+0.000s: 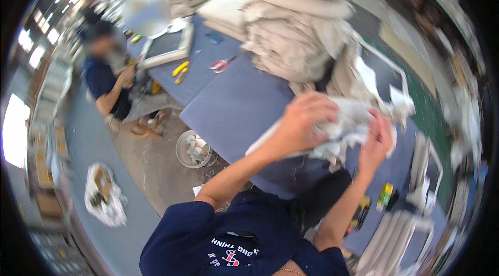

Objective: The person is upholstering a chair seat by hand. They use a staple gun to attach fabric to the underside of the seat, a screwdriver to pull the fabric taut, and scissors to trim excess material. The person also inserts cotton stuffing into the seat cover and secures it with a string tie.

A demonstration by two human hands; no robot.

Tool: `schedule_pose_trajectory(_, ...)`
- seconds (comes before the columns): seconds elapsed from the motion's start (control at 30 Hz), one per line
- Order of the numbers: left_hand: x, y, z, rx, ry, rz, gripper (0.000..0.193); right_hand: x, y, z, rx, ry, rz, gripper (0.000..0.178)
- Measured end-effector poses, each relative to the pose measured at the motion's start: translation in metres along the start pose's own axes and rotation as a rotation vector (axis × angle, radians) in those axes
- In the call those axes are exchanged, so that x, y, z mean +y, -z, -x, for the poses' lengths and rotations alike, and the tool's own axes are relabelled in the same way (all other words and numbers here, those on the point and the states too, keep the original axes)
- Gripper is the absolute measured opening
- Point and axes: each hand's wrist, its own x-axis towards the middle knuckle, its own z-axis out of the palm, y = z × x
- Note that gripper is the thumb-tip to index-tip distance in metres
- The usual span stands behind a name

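Note:
My left hand (304,120) and my right hand (377,141) are both raised over the blue-grey table (234,104). Together they grip a crumpled white and grey cloth bundle (349,123). The left hand clasps its left end from above, and the right hand holds its right side, where loose flaps stick out. The picture is blurred, so the exact finger hold is unclear. Behind the bundle rises a tall pile of folded beige fabric (296,27).
Red-handled scissors (221,64), yellow tools (181,71) and a white frame (166,47) lie on the far table. A co-worker (106,84) sits at left. A round bucket (193,150) and a white waste bag (104,195) stand on the floor. White frames (421,172) lie at right.

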Motion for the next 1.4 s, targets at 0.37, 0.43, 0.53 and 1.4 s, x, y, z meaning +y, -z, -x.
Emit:
schedule_pose_trajectory(0.37,-0.014,0.000,-0.019,-0.056,0.198,-0.029,0.017,-0.038,-0.001,0.059,-0.029,-0.172,-0.073,0.014)
schedule_pose_trajectory(0.43,-0.011,0.001,-0.016,-0.072,0.206,-0.025,0.017,-0.036,-0.005,0.060,-0.025,-0.155,-0.041,0.014)
schedule_pose_trajectory(0.53,-0.009,0.004,-0.010,-0.074,0.197,0.016,0.019,-0.032,-0.009,0.061,-0.018,-0.100,0.000,0.015)
schedule_pose_trajectory(1.4,0.022,0.005,0.063,-0.185,0.256,0.693,0.071,-0.079,0.063,0.087,-0.378,0.062,0.175,0.018)
